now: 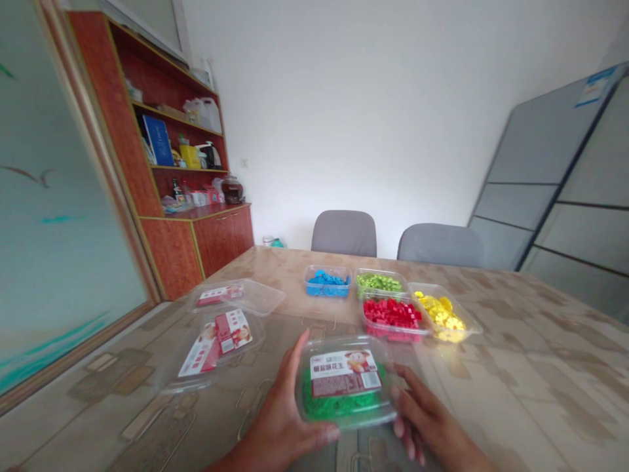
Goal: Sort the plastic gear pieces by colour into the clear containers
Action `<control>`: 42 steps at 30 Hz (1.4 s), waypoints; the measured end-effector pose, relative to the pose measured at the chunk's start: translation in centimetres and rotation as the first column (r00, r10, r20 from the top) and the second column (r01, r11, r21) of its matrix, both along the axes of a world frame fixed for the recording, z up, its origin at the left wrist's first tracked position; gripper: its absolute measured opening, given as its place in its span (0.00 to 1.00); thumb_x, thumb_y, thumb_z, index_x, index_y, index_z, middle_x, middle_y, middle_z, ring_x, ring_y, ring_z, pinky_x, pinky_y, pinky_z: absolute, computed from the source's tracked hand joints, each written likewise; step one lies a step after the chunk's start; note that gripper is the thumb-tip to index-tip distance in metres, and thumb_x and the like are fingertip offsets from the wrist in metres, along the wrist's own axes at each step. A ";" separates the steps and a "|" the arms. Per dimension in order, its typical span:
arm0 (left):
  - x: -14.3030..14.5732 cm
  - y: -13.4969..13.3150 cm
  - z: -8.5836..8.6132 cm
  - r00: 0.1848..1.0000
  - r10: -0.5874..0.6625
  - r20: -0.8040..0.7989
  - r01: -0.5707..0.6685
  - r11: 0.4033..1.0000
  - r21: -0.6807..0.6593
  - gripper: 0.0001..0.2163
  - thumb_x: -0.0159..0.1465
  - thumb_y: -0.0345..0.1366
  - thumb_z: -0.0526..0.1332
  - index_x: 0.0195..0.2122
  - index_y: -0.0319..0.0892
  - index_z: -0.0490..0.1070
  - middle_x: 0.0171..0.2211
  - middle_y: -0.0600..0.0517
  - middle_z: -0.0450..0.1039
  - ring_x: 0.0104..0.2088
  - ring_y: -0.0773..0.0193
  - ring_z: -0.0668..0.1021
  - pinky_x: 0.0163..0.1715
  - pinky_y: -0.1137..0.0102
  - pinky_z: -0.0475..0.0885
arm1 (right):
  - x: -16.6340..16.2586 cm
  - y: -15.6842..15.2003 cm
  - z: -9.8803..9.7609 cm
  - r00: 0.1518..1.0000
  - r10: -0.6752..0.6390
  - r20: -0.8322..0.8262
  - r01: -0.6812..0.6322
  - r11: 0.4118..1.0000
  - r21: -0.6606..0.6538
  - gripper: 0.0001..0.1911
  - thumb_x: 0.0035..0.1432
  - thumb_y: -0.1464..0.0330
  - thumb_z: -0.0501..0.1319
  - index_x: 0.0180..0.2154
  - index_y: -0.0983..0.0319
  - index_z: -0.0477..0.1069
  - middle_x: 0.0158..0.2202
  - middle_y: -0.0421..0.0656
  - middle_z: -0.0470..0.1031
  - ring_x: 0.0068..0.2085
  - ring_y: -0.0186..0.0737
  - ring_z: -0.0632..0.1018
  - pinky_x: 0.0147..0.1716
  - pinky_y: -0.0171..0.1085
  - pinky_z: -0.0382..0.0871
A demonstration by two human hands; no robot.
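A clear plastic box [348, 380] with green pieces inside and a labelled lid is tilted toward me above the near part of the table. My left hand [287, 410] grips its left side, thumb along the front edge and fingers behind. At the right edge of the box, my right hand [417, 410] has its fingers bent against the lid's rim. Beyond it stand open boxes: one of red pieces [392, 316], one of light green pieces [379, 283], one of blue pieces [327, 282] and one of yellow flower-shaped pieces [442, 316].
Loose clear lids [216, 351] with red and white labels lie at the left on the patterned table [535, 367]. Two grey chairs [344, 233] stand behind the far edge. A reddish wooden cabinet [216, 239] is at the back left, a grey cabinet [525, 151] at the right.
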State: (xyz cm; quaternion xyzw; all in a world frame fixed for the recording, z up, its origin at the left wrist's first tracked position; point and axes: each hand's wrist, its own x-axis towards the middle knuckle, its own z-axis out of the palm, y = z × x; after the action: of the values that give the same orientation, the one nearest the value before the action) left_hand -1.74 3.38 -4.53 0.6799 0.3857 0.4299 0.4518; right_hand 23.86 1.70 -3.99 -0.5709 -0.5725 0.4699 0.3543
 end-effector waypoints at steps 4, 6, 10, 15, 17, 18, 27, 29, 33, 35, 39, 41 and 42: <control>-0.7 1.3 0.1 0.995 0.069 -0.067 -0.066 0.997 0.042 0.42 0.63 0.61 0.53 0.68 0.44 0.34 0.69 0.41 0.39 0.68 0.49 0.49 0.64 0.51 0.51 | 1.8 1.0 1.7 0.933 -0.081 0.350 -0.037 0.947 0.318 0.36 0.61 0.47 0.52 0.65 0.59 0.54 0.48 0.52 0.75 0.47 0.54 0.76 0.47 0.54 0.70; -1.0 2.1 0.2 0.986 0.152 -0.069 -0.151 0.988 0.016 0.32 0.69 0.55 0.45 0.68 0.44 0.37 0.69 0.41 0.41 0.67 0.52 0.50 0.64 0.52 0.51 | 2.0 1.2 3.0 0.884 -0.083 0.460 -0.128 0.903 0.410 0.38 0.60 0.49 0.55 0.66 0.58 0.51 0.62 0.54 0.62 0.61 0.59 0.64 0.56 0.59 0.61; -0.9 2.7 0.3 0.966 0.249 -0.071 -0.252 0.967 -0.030 0.25 0.72 0.49 0.42 0.65 0.41 0.48 0.65 0.42 0.56 0.65 0.55 0.58 0.64 0.52 0.52 | 0.3 1.3 5.1 0.722 0.221 0.656 -0.473 0.849 0.234 0.45 0.56 0.51 0.62 0.68 0.59 0.47 0.70 0.51 0.40 0.68 0.61 0.44 0.63 0.60 0.44; -0.6 1.6 -0.1 0.961 0.193 -0.199 -0.180 0.980 0.080 0.23 0.71 0.47 0.45 0.63 0.45 0.55 0.65 0.47 0.56 0.66 0.57 0.57 0.65 0.54 0.51 | -2.4 2.3 4.9 0.592 0.337 0.732 -0.559 0.826 0.072 0.54 0.44 0.53 0.71 0.67 0.58 0.49 0.70 0.53 0.30 0.68 0.64 0.36 0.63 0.62 0.37; -0.6 1.4 -0.4 0.945 0.192 -0.263 -0.170 0.980 0.107 0.23 0.70 0.46 0.47 0.64 0.45 0.53 0.66 0.47 0.54 0.66 0.55 0.56 0.64 0.53 0.51 | -2.7 2.9 4.8 0.586 0.350 0.731 -0.571 0.818 0.067 0.56 0.42 0.53 0.72 0.67 0.58 0.49 0.70 0.54 0.29 0.68 0.63 0.34 0.63 0.62 0.35; -0.6 1.4 -0.5 0.935 0.200 -0.293 -0.172 0.978 0.120 0.23 0.70 0.45 0.47 0.65 0.44 0.52 0.66 0.47 0.54 0.66 0.55 0.56 0.64 0.53 0.51 | -2.7 3.1 4.9 0.580 0.366 0.728 -0.580 0.813 0.053 0.57 0.41 0.53 0.73 0.67 0.58 0.49 0.70 0.54 0.29 0.68 0.63 0.34 0.62 0.62 0.35; -2.0 2.2 1.5 0.711 0.116 -0.694 0.247 0.883 0.400 0.38 0.60 0.54 0.62 0.68 0.52 0.48 0.70 0.45 0.38 0.67 0.41 0.46 0.62 0.43 0.47 | -1.3 3.2 7.0 0.594 0.396 0.700 -0.544 0.839 -0.014 0.62 0.37 0.49 0.73 0.67 0.61 0.47 0.69 0.56 0.30 0.67 0.64 0.36 0.63 0.60 0.41; -1.9 2.4 2.4 0.642 0.054 -0.765 0.314 0.891 0.327 0.46 0.52 0.56 0.67 0.68 0.52 0.46 0.69 0.43 0.36 0.66 0.36 0.46 0.60 0.40 0.47 | -1.0 3.1 6.8 0.586 0.384 0.713 -0.540 0.842 -0.009 0.63 0.36 0.49 0.73 0.67 0.62 0.47 0.69 0.57 0.28 0.67 0.66 0.36 0.63 0.60 0.40; -1.1 2.4 3.2 0.596 0.076 -0.799 0.264 0.922 0.285 0.47 0.46 0.46 0.72 0.66 0.54 0.53 0.69 0.44 0.38 0.66 0.36 0.51 0.59 0.42 0.54 | -1.2 3.4 6.1 0.531 0.391 0.752 -0.583 0.813 -0.011 0.62 0.37 0.51 0.73 0.68 0.59 0.45 0.70 0.57 0.29 0.68 0.65 0.36 0.63 0.60 0.40; -0.7 2.3 3.1 0.602 0.124 -0.789 0.218 0.924 0.313 0.41 0.47 0.39 0.69 0.64 0.53 0.58 0.69 0.45 0.44 0.65 0.38 0.55 0.59 0.45 0.57 | -1.5 3.6 5.8 0.533 0.358 0.767 -0.605 0.795 0.050 0.62 0.36 0.52 0.74 0.68 0.58 0.47 0.70 0.57 0.35 0.68 0.66 0.39 0.62 0.60 0.43; 0.2 1.7 3.0 0.609 0.139 -0.781 0.182 0.934 0.308 0.37 0.46 0.35 0.66 0.61 0.50 0.64 0.67 0.44 0.50 0.64 0.39 0.58 0.60 0.48 0.59 | -1.3 3.1 5.9 0.565 0.311 0.764 -0.634 0.757 0.160 0.61 0.31 0.57 0.75 0.66 0.56 0.52 0.68 0.58 0.47 0.66 0.69 0.48 0.60 0.60 0.51; 1.1 1.5 3.3 0.600 0.071 -0.797 0.217 0.944 0.247 0.37 0.46 0.36 0.67 0.61 0.49 0.65 0.67 0.43 0.51 0.64 0.37 0.58 0.59 0.47 0.59 | -0.3 2.2 6.4 0.580 0.312 0.753 -0.640 0.745 0.185 0.58 0.32 0.60 0.74 0.65 0.55 0.54 0.66 0.57 0.51 0.65 0.69 0.53 0.59 0.59 0.55; 1.9 1.4 3.6 0.595 0.024 -0.804 0.249 0.945 0.212 0.37 0.46 0.38 0.67 0.60 0.48 0.65 0.67 0.41 0.51 0.63 0.36 0.58 0.59 0.46 0.59 | 0.5 1.7 6.7 0.592 0.312 0.743 -0.639 0.744 0.197 0.56 0.33 0.61 0.74 0.65 0.54 0.55 0.66 0.56 0.53 0.64 0.68 0.55 0.58 0.58 0.56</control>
State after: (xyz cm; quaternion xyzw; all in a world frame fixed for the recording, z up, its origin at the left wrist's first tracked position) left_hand 0.17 4.83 -0.96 0.8835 0.4315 0.1053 0.1490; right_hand 24.38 3.35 2.75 -0.4217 -0.8853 0.1678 0.1015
